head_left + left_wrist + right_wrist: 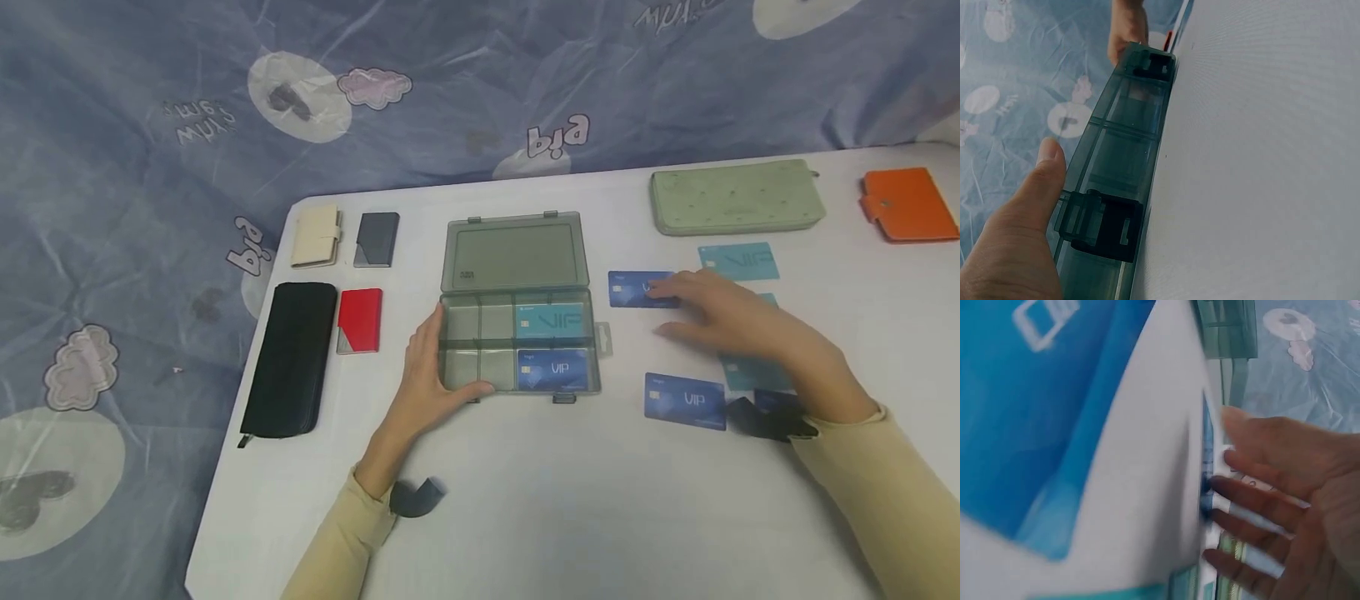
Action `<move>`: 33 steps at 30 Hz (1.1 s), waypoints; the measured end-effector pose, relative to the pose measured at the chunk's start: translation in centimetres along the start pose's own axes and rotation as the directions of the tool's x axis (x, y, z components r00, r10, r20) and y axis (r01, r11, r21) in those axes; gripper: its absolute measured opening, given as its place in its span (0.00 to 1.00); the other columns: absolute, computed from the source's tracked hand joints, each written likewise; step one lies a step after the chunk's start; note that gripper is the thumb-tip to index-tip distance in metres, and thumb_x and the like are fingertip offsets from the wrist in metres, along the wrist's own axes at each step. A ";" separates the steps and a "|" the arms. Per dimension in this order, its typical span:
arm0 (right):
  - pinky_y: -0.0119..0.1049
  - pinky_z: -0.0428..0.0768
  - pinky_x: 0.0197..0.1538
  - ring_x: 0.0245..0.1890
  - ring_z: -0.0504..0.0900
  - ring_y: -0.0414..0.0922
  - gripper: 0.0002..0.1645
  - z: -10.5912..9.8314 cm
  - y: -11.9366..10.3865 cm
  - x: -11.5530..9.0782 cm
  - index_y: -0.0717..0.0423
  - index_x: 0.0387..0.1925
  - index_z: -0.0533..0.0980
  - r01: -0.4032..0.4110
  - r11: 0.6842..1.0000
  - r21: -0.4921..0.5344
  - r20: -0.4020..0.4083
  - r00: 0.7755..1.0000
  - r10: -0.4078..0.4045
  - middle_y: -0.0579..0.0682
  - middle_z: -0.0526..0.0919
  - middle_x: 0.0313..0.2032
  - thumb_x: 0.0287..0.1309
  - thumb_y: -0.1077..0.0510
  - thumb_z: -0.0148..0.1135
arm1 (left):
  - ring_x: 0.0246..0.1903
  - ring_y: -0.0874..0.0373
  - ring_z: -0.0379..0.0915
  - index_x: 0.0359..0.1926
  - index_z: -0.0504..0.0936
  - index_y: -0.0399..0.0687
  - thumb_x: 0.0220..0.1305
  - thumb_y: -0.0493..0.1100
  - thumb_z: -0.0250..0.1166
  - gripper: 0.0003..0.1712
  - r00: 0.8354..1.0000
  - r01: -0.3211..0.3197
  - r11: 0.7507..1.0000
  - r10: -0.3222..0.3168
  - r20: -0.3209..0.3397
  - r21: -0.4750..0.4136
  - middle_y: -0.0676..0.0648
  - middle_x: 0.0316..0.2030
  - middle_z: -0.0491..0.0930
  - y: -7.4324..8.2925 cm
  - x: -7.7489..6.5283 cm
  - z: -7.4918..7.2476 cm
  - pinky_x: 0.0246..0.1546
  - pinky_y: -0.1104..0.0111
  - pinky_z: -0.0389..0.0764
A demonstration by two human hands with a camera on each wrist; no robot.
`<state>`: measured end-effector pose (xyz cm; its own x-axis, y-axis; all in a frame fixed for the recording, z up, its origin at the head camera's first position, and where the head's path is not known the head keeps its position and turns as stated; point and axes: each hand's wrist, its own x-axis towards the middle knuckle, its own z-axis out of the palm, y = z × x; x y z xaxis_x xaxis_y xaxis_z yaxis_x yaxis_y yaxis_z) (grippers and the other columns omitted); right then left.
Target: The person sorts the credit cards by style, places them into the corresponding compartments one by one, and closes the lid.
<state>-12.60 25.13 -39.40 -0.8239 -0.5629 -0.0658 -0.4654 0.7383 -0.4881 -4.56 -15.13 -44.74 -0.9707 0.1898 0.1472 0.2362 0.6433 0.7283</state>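
Observation:
A translucent green compartment box (497, 367) lies with its lid (513, 254) folded back. A teal VIP card (551, 322) and a blue VIP card (553, 370) lie in its right compartments. My left hand (429, 379) rests at the box's front left corner, fingers along the left side and thumb at the front edge; the thumb shows beside a latch (1107, 225) in the left wrist view. My right hand (731, 321) reaches over another blue card (628, 289) right of the lid, fingertips at its right end, fingers spread in the right wrist view.
A blue card (684, 401) and teal cards (738, 261) lie around the right hand. Behind are a green wallet (738, 198) and an orange card holder (911, 205). At left sit a black wallet (290, 360), a red card case (360, 320), a grey case (377, 239) and a cream holder (316, 237).

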 end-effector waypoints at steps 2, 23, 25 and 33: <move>0.54 0.65 0.58 0.54 0.71 0.53 0.27 -0.2 0.0 0.0 0.54 0.53 0.75 -0.009 1.000 -0.004 -0.026 1.000 0.009 0.53 0.77 0.51 0.49 0.55 0.69 | 0.64 0.56 0.48 0.73 0.41 0.53 0.39 0.62 0.73 0.67 1.000 0.002 1.000 -0.002 -0.001 0.001 0.48 0.69 0.51 0.0 0.0 0.0 0.57 0.49 0.62; 0.42 0.63 0.43 0.38 0.64 0.47 0.28 0.0 1.2 2.4 0.62 0.38 0.73 -0.048 0.997 -0.061 -0.085 0.995 0.042 0.54 0.72 0.38 0.35 0.53 0.75 | 0.64 0.56 0.49 0.73 0.42 0.52 0.40 0.62 0.73 0.67 1.000 0.001 1.000 -0.001 0.001 0.003 0.48 0.69 0.51 0.2 0.1 0.0 0.57 0.50 0.63; 0.42 0.63 0.43 0.39 0.64 0.48 0.30 0.0 1.1 2.3 0.63 0.40 0.73 -0.055 0.997 -0.055 -0.082 0.995 0.050 0.54 0.72 0.38 0.36 0.53 0.75 | 0.64 0.56 0.49 0.73 0.41 0.52 0.40 0.62 0.73 0.67 1.000 0.002 1.000 -0.002 0.004 0.004 0.48 0.69 0.51 0.2 0.1 0.0 0.58 0.49 0.62; 0.45 0.65 0.45 0.40 0.66 0.50 0.33 -0.2 0.4 2.7 0.66 0.44 0.73 -0.073 0.994 -0.085 -0.055 0.996 0.069 0.57 0.73 0.40 0.38 0.52 0.73 | 0.65 0.56 0.48 0.73 0.41 0.53 0.39 0.62 0.73 0.67 1.000 0.003 1.000 -0.003 -0.002 0.007 0.48 0.70 0.50 0.0 0.1 0.0 0.57 0.49 0.62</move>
<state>-15.10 24.01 -39.58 -0.8704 -0.4896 -0.0516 -0.4296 0.8065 -0.4062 -4.61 -15.09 -44.70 -0.9715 0.1866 0.1462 0.2336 0.6487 0.7243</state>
